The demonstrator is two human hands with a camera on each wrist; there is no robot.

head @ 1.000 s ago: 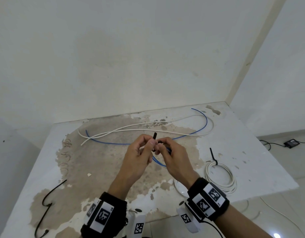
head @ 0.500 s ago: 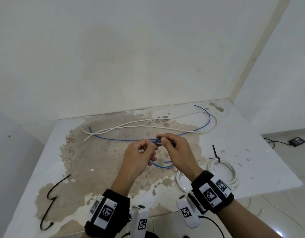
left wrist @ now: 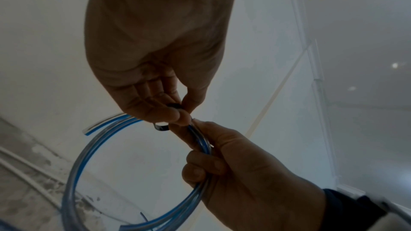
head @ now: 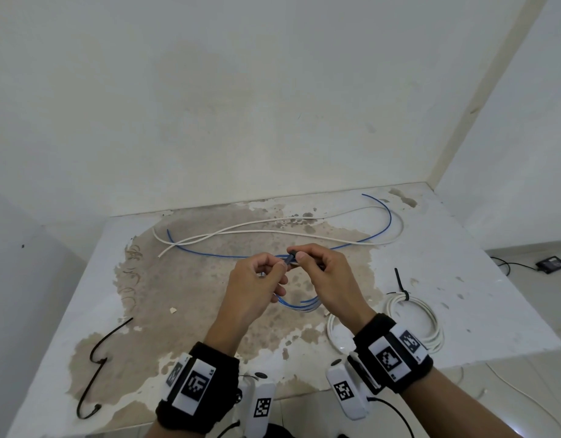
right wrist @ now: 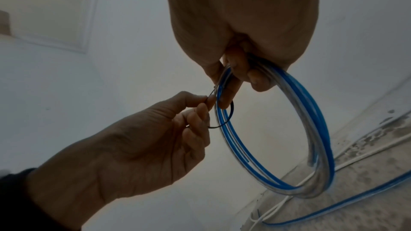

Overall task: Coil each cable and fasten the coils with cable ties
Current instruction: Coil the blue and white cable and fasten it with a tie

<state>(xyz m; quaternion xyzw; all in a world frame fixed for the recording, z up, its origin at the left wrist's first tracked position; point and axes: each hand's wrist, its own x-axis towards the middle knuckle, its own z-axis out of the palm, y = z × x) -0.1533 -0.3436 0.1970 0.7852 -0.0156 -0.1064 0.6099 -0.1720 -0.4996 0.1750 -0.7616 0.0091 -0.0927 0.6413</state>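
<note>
Blue cable coil is held above the stained bench, gripped by the curled fingers of the right hand. A black cable tie, looped around the coil's strands, is pinched by the left hand. A white coil, already tied, lies on the bench to the right; loose white and blue cables lie beyond the hands

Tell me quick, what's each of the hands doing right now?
Left hand: pinches the black cable tie looped round the blue cable coil.
Right hand: grips the blue cable coil.
</note>
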